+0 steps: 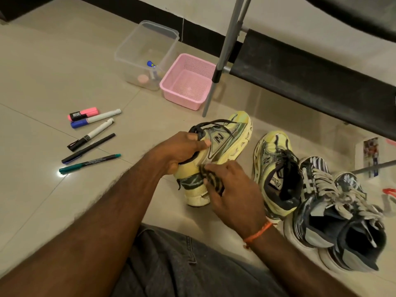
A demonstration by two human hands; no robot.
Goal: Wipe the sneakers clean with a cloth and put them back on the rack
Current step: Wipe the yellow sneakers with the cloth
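Observation:
My left hand (184, 148) grips a yellow-green sneaker (229, 144) by its collar and holds it on its side above the floor. My right hand (233, 191) pinches a small dark striped cloth (212, 179) against the shoe's heel side. The matching yellow sneaker (276, 172) stands on the floor just to the right. Beyond it lies a pair of dark blue sneakers (334, 213) with pale laces. The shoe rack (300, 76), with a black fabric shelf and grey metal legs, rises at the back right.
Several markers and pens (92, 136) lie scattered on the tiled floor at the left. A clear plastic box (147, 54) and a pink basket (188, 80) stand by the wall beside the rack leg. Papers (370, 155) lie at the far right. My grey trouser leg fills the bottom.

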